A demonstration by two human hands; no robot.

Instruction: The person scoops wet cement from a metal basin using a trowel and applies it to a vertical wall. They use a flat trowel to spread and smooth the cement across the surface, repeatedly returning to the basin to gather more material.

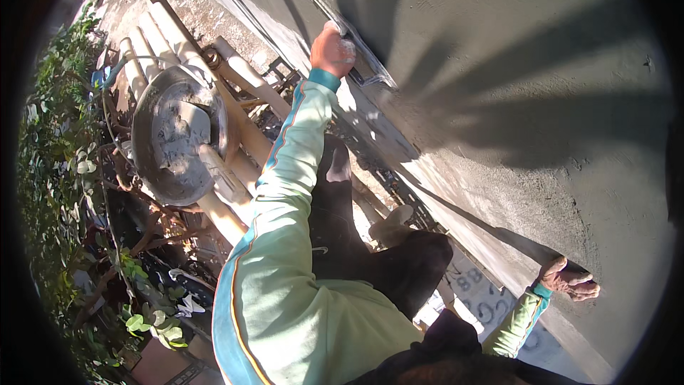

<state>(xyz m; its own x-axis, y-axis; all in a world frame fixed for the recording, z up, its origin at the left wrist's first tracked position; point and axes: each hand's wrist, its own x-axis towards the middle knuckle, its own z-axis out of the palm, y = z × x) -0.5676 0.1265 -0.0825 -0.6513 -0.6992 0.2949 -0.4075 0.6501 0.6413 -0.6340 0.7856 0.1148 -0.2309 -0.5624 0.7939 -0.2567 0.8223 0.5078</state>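
My left hand (333, 50) is closed round a long metal trowel (369, 57) held against the grey plastered wall (534, 43), near its lower edge at upper middle. The trowel's handle is mostly hidden by my fingers. My right hand (570, 278) rests on the plaster at lower right with fingers apart and slightly bent; I see nothing held in it. Dark shadows fall across the wall above and beside both hands.
A round mortar pan (146, 164) with grey residue and a flat piece inside sits at left on bamboo poles (167, 32). Leafy branches (57, 121) line the far left. My bent dark-trousered leg (377, 264) is beneath me, above more poles and rubble.
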